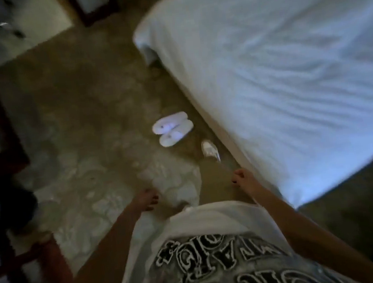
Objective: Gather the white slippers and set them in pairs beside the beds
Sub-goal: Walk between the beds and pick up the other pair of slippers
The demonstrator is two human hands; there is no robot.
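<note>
Two white slippers (173,129) lie side by side as a pair on the patterned carpet, close to the long edge of the bed (289,71) with its white cover. My left hand (146,200) hangs low over the carpet, fingers loosely curled, nothing in it. My right hand (243,180) hangs near the bed's edge, also holding nothing. Both hands are well short of the slippers. The picture is dim and blurred.
My white shoe (209,150) steps forward on the carpet next to the bed. Dark wooden furniture (0,144) runs along the left side. A dark-framed panel (95,5) stands at the back. A dark red chair frame (20,260) is at lower left.
</note>
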